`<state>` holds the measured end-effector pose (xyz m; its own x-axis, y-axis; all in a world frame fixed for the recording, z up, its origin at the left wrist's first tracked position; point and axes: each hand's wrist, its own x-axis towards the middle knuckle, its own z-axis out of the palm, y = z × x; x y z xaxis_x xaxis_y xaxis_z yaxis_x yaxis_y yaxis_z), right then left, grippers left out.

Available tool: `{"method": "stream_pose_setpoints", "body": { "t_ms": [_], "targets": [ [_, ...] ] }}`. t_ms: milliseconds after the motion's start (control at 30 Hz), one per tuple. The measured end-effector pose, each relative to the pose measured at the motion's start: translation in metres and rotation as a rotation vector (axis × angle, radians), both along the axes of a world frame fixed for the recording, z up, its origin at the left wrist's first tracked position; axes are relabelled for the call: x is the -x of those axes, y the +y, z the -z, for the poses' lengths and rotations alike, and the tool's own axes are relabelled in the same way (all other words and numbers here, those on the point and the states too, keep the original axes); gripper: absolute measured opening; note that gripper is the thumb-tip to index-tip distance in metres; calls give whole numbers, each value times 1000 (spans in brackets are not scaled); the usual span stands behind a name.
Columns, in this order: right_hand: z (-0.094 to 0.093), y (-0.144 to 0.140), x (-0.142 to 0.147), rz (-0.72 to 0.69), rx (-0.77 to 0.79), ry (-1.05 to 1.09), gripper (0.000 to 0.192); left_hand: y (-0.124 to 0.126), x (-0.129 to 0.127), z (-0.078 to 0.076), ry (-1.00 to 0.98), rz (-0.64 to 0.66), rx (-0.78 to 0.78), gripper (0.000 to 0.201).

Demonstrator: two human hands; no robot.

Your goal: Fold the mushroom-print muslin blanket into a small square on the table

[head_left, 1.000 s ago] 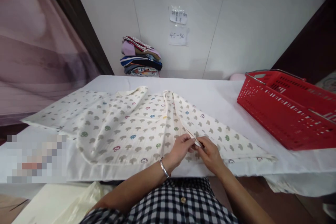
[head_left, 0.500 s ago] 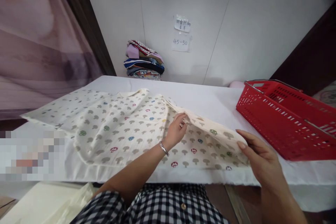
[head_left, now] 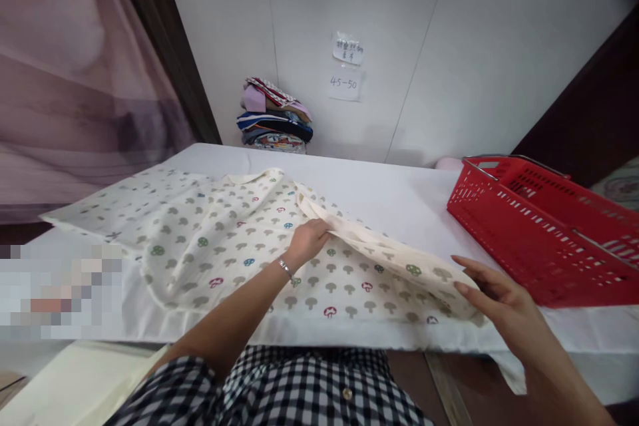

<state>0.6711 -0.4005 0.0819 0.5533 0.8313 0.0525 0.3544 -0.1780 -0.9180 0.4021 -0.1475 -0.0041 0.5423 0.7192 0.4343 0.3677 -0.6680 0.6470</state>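
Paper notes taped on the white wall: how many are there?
2: a small handwritten white paper note, and just below it a larger white paper note reading 45-50. None seem hidden.

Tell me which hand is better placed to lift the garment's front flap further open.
Probably the left. The left hand already grips the raised flap edge of the mushroom-print garment near its middle. The right hand lies open at the flap's lower right corner, gripping nothing.
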Motion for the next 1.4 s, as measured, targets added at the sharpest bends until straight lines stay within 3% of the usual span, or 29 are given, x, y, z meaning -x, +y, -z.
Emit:
{"method": "stream_pose_setpoints", "body": {
  "t_ms": [133, 233, 400, 567, 667, 867, 933, 1167, 1300, 1400],
  "targets": [
    [8, -10, -7, -33, 73, -2, 49, 3, 25, -14, 89, 7, -151, 17],
    [11, -16, -7, -80, 99, -67, 39, 10, 28, -16, 86, 39, -168, 11],
    [7, -23, 1, -72, 39, -234, 30, 23, 17, 6, 97, 114, -87, 19],
    [6, -29, -2, 77, -26, -307, 25, 31, 19, 25, 226, 82, -35, 18],
    [11, -33, -15, 129, -60, -440, 20, 32, 29, 13, 178, 12, -95, 16],
    [15, -41, -35, 142, -107, -752, 16, 45, 38, -31, 140, -28, -231, 14],
    [14, -45, -35, 76, -153, -836, 16, 60, 34, -33, 173, 4, -240, 14],
    [24, -65, -25, -97, -232, -879, 16, 106, 8, -18, 317, 104, -165, 13],
    [33, -75, -27, -50, -188, -818, 16, 114, -3, -23, 459, 188, -112, 14],
    [34, -72, -33, 91, -136, -782, 15, 114, 1, -30, 500, 187, -89, 14]
  ]
}}
